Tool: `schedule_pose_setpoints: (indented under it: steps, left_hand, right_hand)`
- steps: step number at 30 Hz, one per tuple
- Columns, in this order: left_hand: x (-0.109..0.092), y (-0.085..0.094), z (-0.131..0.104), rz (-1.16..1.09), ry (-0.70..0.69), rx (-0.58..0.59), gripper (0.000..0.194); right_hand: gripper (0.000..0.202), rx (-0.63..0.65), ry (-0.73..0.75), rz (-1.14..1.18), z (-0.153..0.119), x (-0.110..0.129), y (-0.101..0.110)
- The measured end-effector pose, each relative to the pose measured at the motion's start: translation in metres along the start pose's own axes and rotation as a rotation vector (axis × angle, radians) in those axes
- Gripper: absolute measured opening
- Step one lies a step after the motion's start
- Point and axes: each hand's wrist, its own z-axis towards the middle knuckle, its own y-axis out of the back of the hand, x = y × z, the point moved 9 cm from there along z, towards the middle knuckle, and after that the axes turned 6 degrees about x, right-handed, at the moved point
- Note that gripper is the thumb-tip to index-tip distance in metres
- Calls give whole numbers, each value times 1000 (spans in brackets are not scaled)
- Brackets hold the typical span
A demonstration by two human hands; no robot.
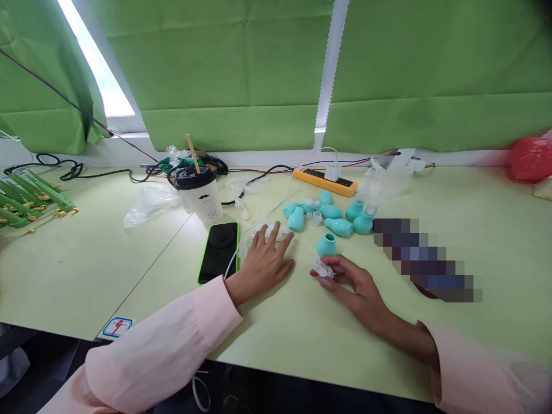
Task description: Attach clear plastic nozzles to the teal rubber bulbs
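Note:
My left hand (265,261) lies palm down on the table with its fingers spread, the fingertips over small clear plastic pieces (273,231). Between the thumb and fingers of my right hand (353,284) is a small translucent plastic piece (323,269). Just beyond it an open-necked turquoise bulb (326,245) stands upright. Several more turquoise bulbs (338,226) lie or stand in a group farther back, with a small clear cup-like piece (316,218) among them. A black phone with a green edge (219,253) lies left of my left hand, a white cable crossing its right side.
A lidded paper cup (204,201) with a straw stands behind the phone. An orange power strip (325,181) and plastic bags (390,175) are at the back. Green stick-like parts (34,198) lie far left, a red bag (531,160) far right. A blurred-out object lies right.

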Motion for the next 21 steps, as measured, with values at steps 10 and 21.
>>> schedule_pose_setpoints:
  steps: [10,21]
  left_hand:
    - [-5,-7,-1,-49,-59,63,38]
    - [-29,20,-8,-545,-248,38,59]
  right_hand:
    - [19,-193,351,-535,13,25,28]
    - [22,-31,226,-71,11,17,9]
